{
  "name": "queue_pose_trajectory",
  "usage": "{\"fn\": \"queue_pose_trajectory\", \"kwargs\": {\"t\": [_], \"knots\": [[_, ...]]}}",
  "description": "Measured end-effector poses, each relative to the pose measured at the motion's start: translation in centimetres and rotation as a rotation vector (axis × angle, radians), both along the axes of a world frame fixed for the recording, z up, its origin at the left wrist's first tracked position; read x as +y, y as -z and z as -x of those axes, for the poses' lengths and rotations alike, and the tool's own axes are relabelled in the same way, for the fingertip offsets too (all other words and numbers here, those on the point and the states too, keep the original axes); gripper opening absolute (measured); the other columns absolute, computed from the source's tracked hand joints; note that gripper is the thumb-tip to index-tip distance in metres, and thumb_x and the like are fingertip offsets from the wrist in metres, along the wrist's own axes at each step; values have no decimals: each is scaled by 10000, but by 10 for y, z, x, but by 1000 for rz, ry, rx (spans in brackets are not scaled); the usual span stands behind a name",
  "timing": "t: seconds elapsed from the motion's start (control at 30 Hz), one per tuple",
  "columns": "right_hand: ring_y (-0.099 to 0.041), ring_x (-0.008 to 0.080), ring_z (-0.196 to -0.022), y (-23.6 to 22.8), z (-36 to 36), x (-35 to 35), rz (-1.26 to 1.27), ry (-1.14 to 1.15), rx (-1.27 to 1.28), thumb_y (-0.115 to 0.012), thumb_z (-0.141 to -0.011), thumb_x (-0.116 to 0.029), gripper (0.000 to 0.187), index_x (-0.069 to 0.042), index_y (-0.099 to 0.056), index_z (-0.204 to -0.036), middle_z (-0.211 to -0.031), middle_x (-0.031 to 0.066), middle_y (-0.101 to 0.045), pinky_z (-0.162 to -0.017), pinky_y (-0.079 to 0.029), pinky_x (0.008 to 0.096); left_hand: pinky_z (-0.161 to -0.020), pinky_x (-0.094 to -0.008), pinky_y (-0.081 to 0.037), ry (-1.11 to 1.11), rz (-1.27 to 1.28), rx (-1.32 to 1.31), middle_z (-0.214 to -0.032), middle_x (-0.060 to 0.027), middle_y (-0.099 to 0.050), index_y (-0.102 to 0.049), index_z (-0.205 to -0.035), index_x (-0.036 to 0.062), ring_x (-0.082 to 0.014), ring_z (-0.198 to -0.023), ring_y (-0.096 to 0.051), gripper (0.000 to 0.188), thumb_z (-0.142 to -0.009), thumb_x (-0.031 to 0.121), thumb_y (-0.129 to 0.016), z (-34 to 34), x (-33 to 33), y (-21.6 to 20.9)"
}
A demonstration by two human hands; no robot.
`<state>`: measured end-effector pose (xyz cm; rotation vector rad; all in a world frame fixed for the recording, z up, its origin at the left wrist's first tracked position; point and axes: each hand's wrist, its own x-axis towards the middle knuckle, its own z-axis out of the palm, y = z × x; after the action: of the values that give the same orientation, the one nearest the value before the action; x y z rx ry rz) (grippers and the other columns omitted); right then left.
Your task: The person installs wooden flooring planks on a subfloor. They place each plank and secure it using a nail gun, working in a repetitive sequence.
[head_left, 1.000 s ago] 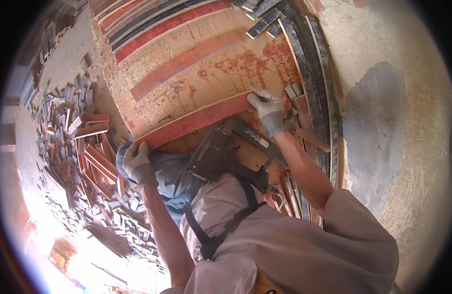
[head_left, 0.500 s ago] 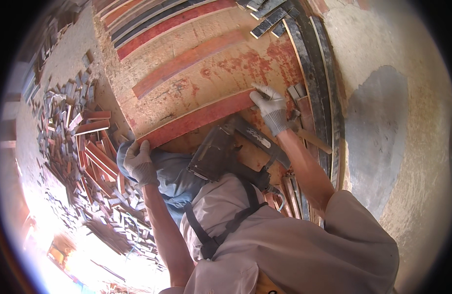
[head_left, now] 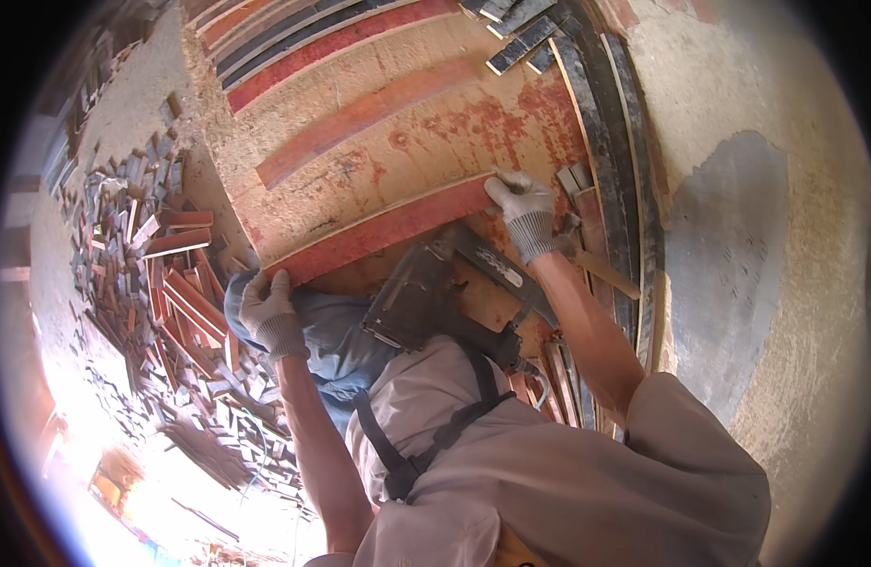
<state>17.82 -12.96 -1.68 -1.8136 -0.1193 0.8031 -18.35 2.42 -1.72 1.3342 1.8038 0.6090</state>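
A long red wooden strip [head_left: 388,231] spans the near part of the work board [head_left: 360,180], one end in each hand. My left hand [head_left: 269,312], in a pale knit glove, pinches its left end between thumb and fingers. At the other end, my right hand [head_left: 526,210], gloved alike, closes its fingers on the tip. A black nail gun [head_left: 412,288] lies between my forearms, close to my lap, with neither hand on it. Beyond the held strip, a second reddish strip [head_left: 360,118] rests flat on the board.
Red and dark strips [head_left: 341,52] line the board's far edge. Long black-faced strips [head_left: 605,142] run along its right side, with short dark blocks [head_left: 522,45] at the far right corner. Offcuts [head_left: 185,302] are heaped on the floor at left. A grey patch [head_left: 728,255] marks the floor at right.
My right hand's fingers, stretched out a little over the strip's end before, are now curled more tightly at it. The strip and my left hand stay almost in place.
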Motion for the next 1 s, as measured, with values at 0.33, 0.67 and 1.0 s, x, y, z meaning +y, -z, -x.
{"fn": "queue_pose_trajectory", "kwargs": {"t": [0.33,0.67,1.0], "knots": [[-683,117,-633,-4,4,2,-63,23,-16,-789,-886,-122,237,41,-747,-1051,-865,81,-750,-544,-578,245,-1153,-487,-404,952,-449,286,-1230,-150,-689,-685,-1233,67,-355,-1238,-593,635,-688,326,-886,-96,-8,-32],[-657,99,-601,-2,2,3,-1,-1,-56,-777,-891,-108,181,44,-737,-981,-795,70,-734,-524,-556,248,-1110,-529,-420,975,-355,277,-1181,-167,-687,-696,-1179,90,-442,-1251,-565,606,-643,278,-909,-107,-5,-15],[-688,101,-691,0,-1,3,159,-74,-95,-759,-932,-119,192,39,-743,-1039,-880,65,-752,-558,-573,262,-1076,-485,-424,859,-395,181,-969,-85,-740,-777,-1010,126,-314,-1018,-654,337,-792,381,-814,-132,-8,-29]]}}
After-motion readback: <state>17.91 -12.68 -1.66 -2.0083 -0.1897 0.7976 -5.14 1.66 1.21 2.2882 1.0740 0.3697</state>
